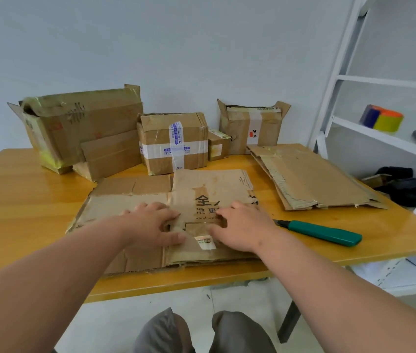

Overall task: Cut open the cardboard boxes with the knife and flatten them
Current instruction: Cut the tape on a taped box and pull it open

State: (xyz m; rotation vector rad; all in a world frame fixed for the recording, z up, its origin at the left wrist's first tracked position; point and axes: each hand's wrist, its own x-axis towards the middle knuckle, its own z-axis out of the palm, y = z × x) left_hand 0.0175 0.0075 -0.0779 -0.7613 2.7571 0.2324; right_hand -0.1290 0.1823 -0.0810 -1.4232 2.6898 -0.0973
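Both hands press down on a flattened cardboard box [135, 200] at the front of the wooden surface [23, 194]: the left hand [154, 225] lies spread with its fingers mostly straight on the board, and the right hand [242, 229] rests beside it, fingers lightly bent against a flap near the printed characters, gripping nothing as far as I can tell. The green utility knife [321, 231] lies unheld just right of that box. Further right of it, a stack of flattened cardboard [311, 177] looks finished. Behind the pressed box, boxes remain standing: a large open box [79, 123], a taped box [173, 141] (still sealed with white and blue tape), a tiny box [218, 143] and an open-topped box [252, 126]. I judge the work under halfway done, with four or so left to cut.
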